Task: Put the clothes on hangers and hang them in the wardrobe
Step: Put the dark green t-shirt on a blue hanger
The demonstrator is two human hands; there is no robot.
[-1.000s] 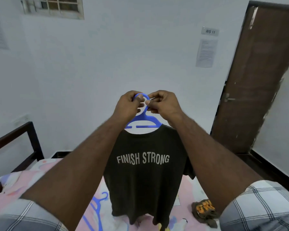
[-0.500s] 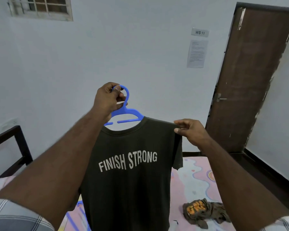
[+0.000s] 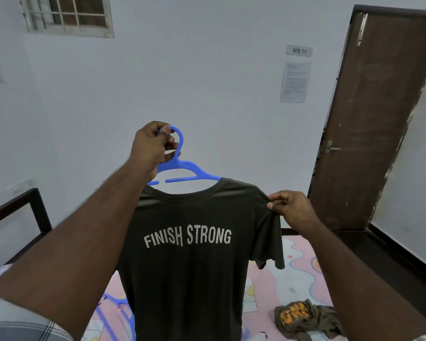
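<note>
We've got our left hand [image 3: 150,148] curled around the blue hanger [image 3: 182,168] hook, right hand [image 3: 292,209] pinching the dark "FINISH STRONG" t-shirt [image 3: 192,254] shoulder (it's hanging above the bed [image 3: 295,271]).

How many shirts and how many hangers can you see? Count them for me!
T-shirts: 2, the dark FINISH STRONG T-shirt held up on a hanger, and a crumpled T-shirt with orange print on the bed.
Blue hangers: 2, one in the left hand, one spare hanger lying on the bed.
Total: 4
</note>
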